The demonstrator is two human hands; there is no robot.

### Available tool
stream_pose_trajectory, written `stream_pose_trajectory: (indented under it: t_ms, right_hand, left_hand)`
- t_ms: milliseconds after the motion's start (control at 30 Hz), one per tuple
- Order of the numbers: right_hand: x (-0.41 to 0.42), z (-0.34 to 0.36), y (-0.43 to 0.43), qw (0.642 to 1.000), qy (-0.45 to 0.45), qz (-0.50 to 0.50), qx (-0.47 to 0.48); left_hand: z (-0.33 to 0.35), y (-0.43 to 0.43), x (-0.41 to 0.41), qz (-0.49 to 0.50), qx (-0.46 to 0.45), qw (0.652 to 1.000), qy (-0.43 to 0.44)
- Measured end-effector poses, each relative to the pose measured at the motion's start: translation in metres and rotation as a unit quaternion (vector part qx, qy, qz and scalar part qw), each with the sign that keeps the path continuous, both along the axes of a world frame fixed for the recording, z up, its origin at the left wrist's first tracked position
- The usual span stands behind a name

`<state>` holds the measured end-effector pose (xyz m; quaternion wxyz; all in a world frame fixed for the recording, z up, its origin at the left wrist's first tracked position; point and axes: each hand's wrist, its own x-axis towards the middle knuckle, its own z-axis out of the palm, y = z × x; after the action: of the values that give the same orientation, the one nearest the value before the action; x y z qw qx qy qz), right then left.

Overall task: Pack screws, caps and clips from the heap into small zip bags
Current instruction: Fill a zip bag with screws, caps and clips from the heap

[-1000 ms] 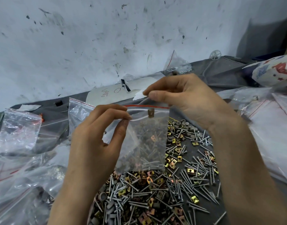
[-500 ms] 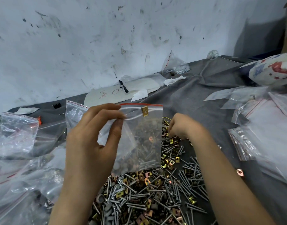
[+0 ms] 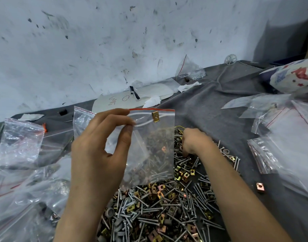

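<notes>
My left hand pinches the top left corner of a small clear zip bag with a red strip, held upright above the heap. A gold clip sits at the bag's zip line. Below the bag spreads the heap of silver screws, gold and copper clips and grey caps on the grey cloth. My right hand is down on the far side of the heap with its fingers curled into the parts. Whether it holds a piece is hidden.
Piles of clear zip bags lie at the left and the right. A lone copper clip lies on the grey cloth at the right. A white card and a bag of small parts sit against the wall.
My right hand has let go of the bag's top and dropped to the heap's far side. The clip stays at the zip line. My left hand keeps holding the bag.
</notes>
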<state>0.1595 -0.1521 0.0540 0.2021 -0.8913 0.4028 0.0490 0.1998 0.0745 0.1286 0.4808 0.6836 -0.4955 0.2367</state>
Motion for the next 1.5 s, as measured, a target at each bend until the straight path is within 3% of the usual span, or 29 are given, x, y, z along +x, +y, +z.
stream_pose_trajectory:
  t_ms: [133, 267, 333, 400, 467, 500, 533, 700, 833, 967, 1133, 1300, 1500]
  right_hand:
    - [0.001, 0.003, 0.001, 0.999, -0.032, 0.012, 0.019]
    - [-0.015, 0.033, -0.005, 0.966, -0.199, 0.041, 0.161]
    - [-0.028, 0.055, 0.003, 0.912, -0.328, 0.067, 0.238]
    - [-0.042, 0.078, 0.014, 0.836, -0.451, 0.108, 0.295]
    - [-0.059, 0.100, 0.027, 0.774, -0.521, 0.171, 0.317]
    - [-0.068, 0.110, 0.033, 0.762, -0.528, 0.206, 0.313]
    - [-0.076, 0.118, 0.039, 0.770, -0.517, 0.234, 0.291]
    - [-0.084, 0.129, 0.058, 0.881, -0.396, 0.251, 0.065]
    - [-0.078, 0.128, 0.065, 0.910, -0.347, 0.224, -0.019]
    - [-0.081, 0.129, 0.063, 0.905, -0.368, 0.210, -0.022]
    - [-0.087, 0.134, 0.064, 0.869, -0.460, 0.183, -0.015]
    - [-0.080, 0.132, 0.071, 0.883, -0.420, 0.209, -0.029]
    - [-0.079, 0.128, 0.061, 0.866, -0.460, 0.192, 0.048]
  left_hand:
    - [0.001, 0.001, 0.000, 0.007, 0.006, 1.000, -0.005]
    - [0.001, 0.001, 0.000, 0.013, 0.016, 1.000, -0.006]
    - [0.002, 0.001, -0.001, 0.010, 0.022, 1.000, -0.001]
    - [0.002, 0.001, -0.003, 0.006, 0.030, 1.000, 0.001]
    - [0.003, 0.001, -0.004, 0.004, 0.035, 0.999, 0.002]
    - [0.003, 0.001, -0.005, 0.004, 0.039, 0.999, 0.003]
    - [0.004, 0.000, -0.006, 0.005, 0.042, 0.999, 0.002]
    - [0.006, 0.000, -0.009, 0.012, 0.048, 0.999, -0.016]
    - [0.006, -0.001, -0.011, 0.025, 0.060, 0.997, -0.047]
    - [0.006, -0.001, -0.012, 0.027, 0.063, 0.996, -0.050]
    - [0.007, -0.001, -0.014, 0.021, 0.066, 0.996, -0.052]
    - [0.008, -0.002, -0.017, 0.015, 0.065, 0.996, -0.058]
    - [0.008, -0.003, -0.016, 0.013, 0.060, 0.997, -0.052]
